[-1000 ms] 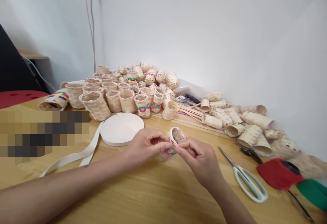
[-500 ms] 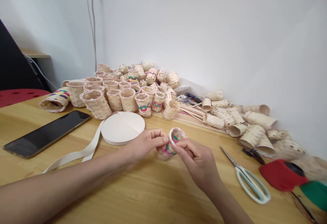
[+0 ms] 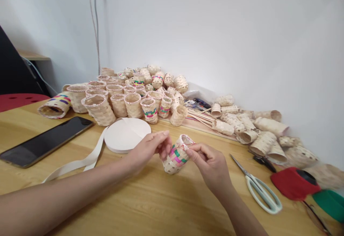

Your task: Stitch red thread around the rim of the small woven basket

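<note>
"Pink and green bands on that woven basket (image 3: 176, 157), nice. Where is it exactly?"

"Middle of the wooden table (image 3: 161, 207), tilted, mouth leaning far and right. Right hand (image 3: 211, 166) has the rim pinched between thumb and fingers."

"And the left hand (image 3: 152, 148)?"

"Just beside the basket's left wall, fingers half curled. Honestly can't tell if they're touching it."

"Anything inside?"

"Can't see the bottom from this angle, just a bit of pale inner wall."

"Other containers?"

"Far left there's a crowd of upright baskets (image 3: 103, 112) with reddish stitched rims, pale weave showing inside, bottoms hidden. One striped basket (image 3: 60, 101) lies on its side left of them. Over on the right, loads of plain baskets (image 3: 262, 144) lie heaped, some mouths facing near. White tape roll (image 3: 127, 135) sits flat between the upright ones and the left hand."
</note>
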`<state>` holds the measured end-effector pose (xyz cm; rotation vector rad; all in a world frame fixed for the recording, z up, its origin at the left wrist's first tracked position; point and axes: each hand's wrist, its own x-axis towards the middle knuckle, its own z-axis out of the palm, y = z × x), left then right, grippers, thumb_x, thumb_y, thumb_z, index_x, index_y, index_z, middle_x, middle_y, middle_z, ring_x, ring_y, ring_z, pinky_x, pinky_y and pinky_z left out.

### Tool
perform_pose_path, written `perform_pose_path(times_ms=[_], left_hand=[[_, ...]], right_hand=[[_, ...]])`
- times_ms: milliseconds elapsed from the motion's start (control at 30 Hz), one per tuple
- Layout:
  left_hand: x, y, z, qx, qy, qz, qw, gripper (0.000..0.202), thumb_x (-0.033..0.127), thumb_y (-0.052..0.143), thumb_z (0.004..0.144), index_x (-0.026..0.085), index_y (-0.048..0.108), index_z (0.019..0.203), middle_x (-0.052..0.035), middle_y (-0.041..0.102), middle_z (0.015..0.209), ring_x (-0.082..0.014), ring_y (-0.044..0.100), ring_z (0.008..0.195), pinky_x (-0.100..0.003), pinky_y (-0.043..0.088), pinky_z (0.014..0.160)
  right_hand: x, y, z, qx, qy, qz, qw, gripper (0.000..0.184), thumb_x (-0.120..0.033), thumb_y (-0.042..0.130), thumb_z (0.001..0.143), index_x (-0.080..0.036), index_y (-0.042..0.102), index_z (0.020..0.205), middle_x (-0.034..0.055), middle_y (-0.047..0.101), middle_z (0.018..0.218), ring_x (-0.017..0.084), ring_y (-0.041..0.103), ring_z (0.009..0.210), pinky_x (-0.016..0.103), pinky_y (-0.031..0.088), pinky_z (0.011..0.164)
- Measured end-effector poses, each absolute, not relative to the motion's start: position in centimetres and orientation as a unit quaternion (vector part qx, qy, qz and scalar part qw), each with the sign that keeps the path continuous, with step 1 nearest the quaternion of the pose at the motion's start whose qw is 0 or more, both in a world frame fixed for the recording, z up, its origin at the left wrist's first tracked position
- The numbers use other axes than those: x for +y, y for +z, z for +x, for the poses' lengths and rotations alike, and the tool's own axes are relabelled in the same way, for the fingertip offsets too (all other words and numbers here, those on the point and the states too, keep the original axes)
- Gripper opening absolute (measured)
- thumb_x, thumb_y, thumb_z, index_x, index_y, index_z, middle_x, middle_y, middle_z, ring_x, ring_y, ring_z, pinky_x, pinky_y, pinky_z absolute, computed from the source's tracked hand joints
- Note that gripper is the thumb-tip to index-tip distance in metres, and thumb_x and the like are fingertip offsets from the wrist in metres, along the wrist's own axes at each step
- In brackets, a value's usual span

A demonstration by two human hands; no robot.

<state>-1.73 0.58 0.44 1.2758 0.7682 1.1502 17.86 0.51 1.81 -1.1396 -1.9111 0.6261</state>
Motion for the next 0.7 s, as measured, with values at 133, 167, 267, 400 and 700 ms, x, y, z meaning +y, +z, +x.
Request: perform_pose_path(times_ms=[133,167,267,400,700], left_hand=[[0.0,0.9,-1.2,0.369,0.474,0.597,0.532,0.034,0.048,0.059,0.08,0.014,0.057,0.081,0.0004,0.056,0.064,-0.0115,0.049,0.056,-0.023,0.039,0.053],[-0.2,0.9,-1.1,0.379,0.468,0.602,0.524,0.033,0.046,0.063,0.076,0.013,0.058,0.082,0.0004,0.056,0.065,-0.0116,0.049,0.057,-0.023,0.038,0.053],[-0.4,0.9,-0.8,0.405,0.464,0.612,0.496,0.027,0.039,0.065,0.074,0.013,0.061,0.08,0.0006,0.056,0.064,-0.0112,0.048,0.058,-0.022,0.037,0.054],[-0.1,1.0,-1.1,0.383,0.444,0.596,0.549,0.027,0.039,0.065,0.073,0.013,0.058,0.075,0.0011,0.055,0.065,-0.0108,0.047,0.059,-0.022,0.037,0.056],[0.6,1.6,-2.5,0.243,0.42,0.543,0.685,0.023,0.033,0.066,0.078,0.013,0.059,0.071,0.0003,0.053,0.064,-0.012,0.046,0.065,-0.024,0.036,0.067]], right_hand=[[0.4,1.7,17.8,-0.789,0.196,-0.417,0.406,0.019,-0.028,0.06,0.084,-0.017,0.069,0.072,-0.0052,0.046,0.051,0.008,0.034,0.047,0.022,0.027,0.047],[0.3,1.7,17.8,-0.798,0.18,-0.407,0.406,0.019,-0.027,0.06,0.084,-0.017,0.069,0.072,-0.005,0.047,0.052,0.008,0.035,0.047,0.022,0.028,0.047],[0.0,1.6,17.6,-0.823,0.139,-0.378,0.4,0.019,-0.026,0.059,0.086,-0.017,0.069,0.073,-0.0037,0.051,0.055,0.008,0.041,0.049,0.021,0.032,0.05],[-0.2,1.6,17.4,-0.833,0.11,-0.368,0.397,0.02,-0.025,0.057,0.087,-0.016,0.066,0.072,-0.0038,0.05,0.055,0.008,0.042,0.05,0.021,0.032,0.051],[0.2,1.8,17.9,-0.791,0.136,-0.426,0.418,0.025,-0.029,0.056,0.087,-0.017,0.063,0.067,-0.0071,0.035,0.049,0.008,0.031,0.045,0.021,0.025,0.046]])
